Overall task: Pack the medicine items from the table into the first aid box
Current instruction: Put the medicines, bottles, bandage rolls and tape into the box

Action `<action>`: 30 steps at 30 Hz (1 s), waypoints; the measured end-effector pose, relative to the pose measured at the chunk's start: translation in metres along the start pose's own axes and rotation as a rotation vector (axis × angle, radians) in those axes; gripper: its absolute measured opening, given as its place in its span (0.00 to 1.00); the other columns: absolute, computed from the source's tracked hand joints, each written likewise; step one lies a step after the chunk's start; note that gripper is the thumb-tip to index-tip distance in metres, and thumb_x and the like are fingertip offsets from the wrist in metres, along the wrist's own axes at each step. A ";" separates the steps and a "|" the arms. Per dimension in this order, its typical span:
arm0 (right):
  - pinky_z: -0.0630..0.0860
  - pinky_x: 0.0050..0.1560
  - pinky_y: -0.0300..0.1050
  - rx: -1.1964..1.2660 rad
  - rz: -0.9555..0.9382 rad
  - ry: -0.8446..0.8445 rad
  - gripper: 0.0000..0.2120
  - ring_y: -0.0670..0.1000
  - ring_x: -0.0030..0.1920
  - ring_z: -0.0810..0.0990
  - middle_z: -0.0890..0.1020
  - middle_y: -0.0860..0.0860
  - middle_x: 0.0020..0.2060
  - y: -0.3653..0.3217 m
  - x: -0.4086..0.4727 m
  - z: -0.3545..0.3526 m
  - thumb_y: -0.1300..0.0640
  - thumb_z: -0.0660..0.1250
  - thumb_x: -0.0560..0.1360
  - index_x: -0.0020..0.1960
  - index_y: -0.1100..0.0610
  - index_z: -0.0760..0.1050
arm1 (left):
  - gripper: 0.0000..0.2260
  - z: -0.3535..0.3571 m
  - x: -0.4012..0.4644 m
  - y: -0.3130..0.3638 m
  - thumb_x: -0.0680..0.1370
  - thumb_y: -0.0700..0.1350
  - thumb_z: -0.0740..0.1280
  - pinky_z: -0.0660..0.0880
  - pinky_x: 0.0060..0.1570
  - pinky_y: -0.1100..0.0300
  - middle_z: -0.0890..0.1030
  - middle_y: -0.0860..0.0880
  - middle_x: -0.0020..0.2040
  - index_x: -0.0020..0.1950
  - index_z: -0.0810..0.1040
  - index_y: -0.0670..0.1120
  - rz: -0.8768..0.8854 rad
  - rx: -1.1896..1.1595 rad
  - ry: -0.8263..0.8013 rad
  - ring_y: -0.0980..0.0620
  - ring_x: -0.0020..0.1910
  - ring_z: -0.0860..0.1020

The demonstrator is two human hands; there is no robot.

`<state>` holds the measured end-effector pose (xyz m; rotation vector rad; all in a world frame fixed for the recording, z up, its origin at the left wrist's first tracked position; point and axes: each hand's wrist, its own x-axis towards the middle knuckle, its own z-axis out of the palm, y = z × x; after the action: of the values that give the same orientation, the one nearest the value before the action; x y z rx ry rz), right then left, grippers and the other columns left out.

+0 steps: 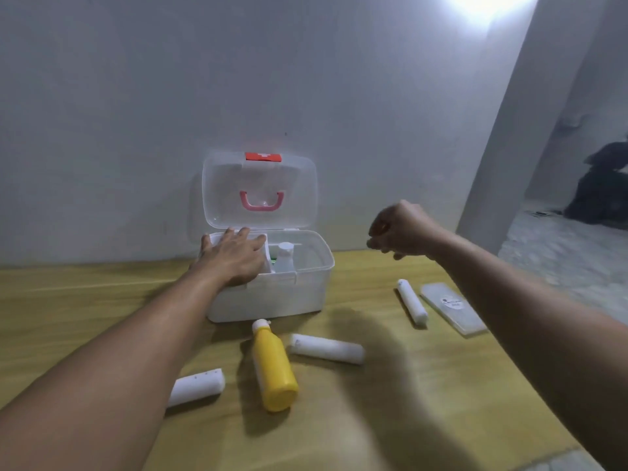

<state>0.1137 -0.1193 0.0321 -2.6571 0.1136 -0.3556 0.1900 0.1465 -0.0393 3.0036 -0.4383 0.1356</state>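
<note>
From my head camera, my left hand [234, 256] lies flat, fingers spread, on the left rim of the open box [272, 294], whose clear lid [260, 192] stands up against the wall. A white bottle [284, 256] stands inside. My right hand [397, 232] hovers right of the box, fingers curled in; whether they grip anything I cannot tell. On the table [390, 419] lie a yellow bottle [273, 368], three white rolls [326, 348] [197, 385] [412, 302] and a flat clear case [453, 309]

The wooden table [390, 419] carries the first aid box [272, 297], yellow bottle [273, 368], three white rolls [326, 348] and a flat case [453, 312].
</note>
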 end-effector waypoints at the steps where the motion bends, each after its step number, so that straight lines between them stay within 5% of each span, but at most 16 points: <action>1: 0.83 0.32 0.51 -0.102 0.098 -0.053 0.08 0.57 0.30 0.82 0.83 0.58 0.32 0.020 -0.003 -0.007 0.60 0.76 0.67 0.44 0.63 0.82 | 0.23 0.000 0.000 0.000 0.81 0.51 0.44 0.43 0.72 0.35 0.49 0.47 0.80 0.77 0.52 0.55 0.000 0.003 -0.002 0.45 0.78 0.47; 6: 0.78 0.26 0.48 -0.481 0.444 -0.314 0.15 0.53 0.35 0.80 0.81 0.54 0.36 0.088 -0.030 -0.005 0.52 0.78 0.64 0.45 0.61 0.80 | 0.23 -0.002 -0.001 0.001 0.81 0.51 0.44 0.43 0.72 0.36 0.48 0.47 0.80 0.77 0.52 0.55 -0.008 0.017 -0.015 0.45 0.78 0.47; 12: 0.70 0.22 0.45 -0.480 0.473 -0.244 0.20 0.53 0.36 0.76 0.79 0.55 0.46 0.105 -0.043 0.004 0.54 0.79 0.62 0.51 0.57 0.78 | 0.23 -0.004 -0.005 0.003 0.81 0.52 0.42 0.43 0.72 0.35 0.47 0.47 0.80 0.77 0.50 0.55 -0.015 0.016 -0.020 0.45 0.78 0.46; 17: 0.82 0.34 0.54 -0.314 0.263 -0.042 0.22 0.55 0.38 0.79 0.79 0.56 0.44 0.063 -0.025 -0.019 0.56 0.79 0.61 0.52 0.57 0.78 | 0.23 -0.003 -0.006 0.003 0.81 0.52 0.42 0.42 0.72 0.35 0.48 0.47 0.80 0.77 0.51 0.54 -0.007 0.013 -0.013 0.45 0.78 0.46; 21: 0.81 0.24 0.51 -0.103 0.008 -0.099 0.26 0.59 0.36 0.83 0.79 0.57 0.55 -0.009 -0.001 -0.025 0.64 0.78 0.62 0.58 0.56 0.77 | 0.23 -0.005 -0.006 0.004 0.81 0.51 0.43 0.42 0.72 0.35 0.47 0.47 0.80 0.77 0.50 0.55 -0.009 0.011 -0.024 0.45 0.78 0.46; 25: 0.74 0.19 0.39 -0.260 -0.208 -0.203 0.24 0.54 0.31 0.80 0.81 0.57 0.55 -0.066 0.016 -0.006 0.66 0.77 0.63 0.58 0.57 0.78 | 0.24 -0.005 -0.007 0.004 0.80 0.52 0.42 0.41 0.72 0.36 0.48 0.47 0.80 0.77 0.51 0.55 -0.011 -0.016 -0.024 0.45 0.78 0.45; 30: 0.82 0.46 0.52 -0.500 -0.367 -0.350 0.24 0.58 0.47 0.82 0.82 0.56 0.55 -0.100 0.033 0.034 0.64 0.77 0.65 0.60 0.57 0.79 | 0.24 -0.003 -0.008 0.003 0.80 0.54 0.43 0.42 0.72 0.36 0.49 0.46 0.80 0.77 0.53 0.55 0.005 -0.010 0.016 0.44 0.78 0.47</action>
<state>0.1565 -0.0202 0.0547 -3.1868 -0.4569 0.0433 0.1815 0.1461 -0.0368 2.9895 -0.4433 0.1573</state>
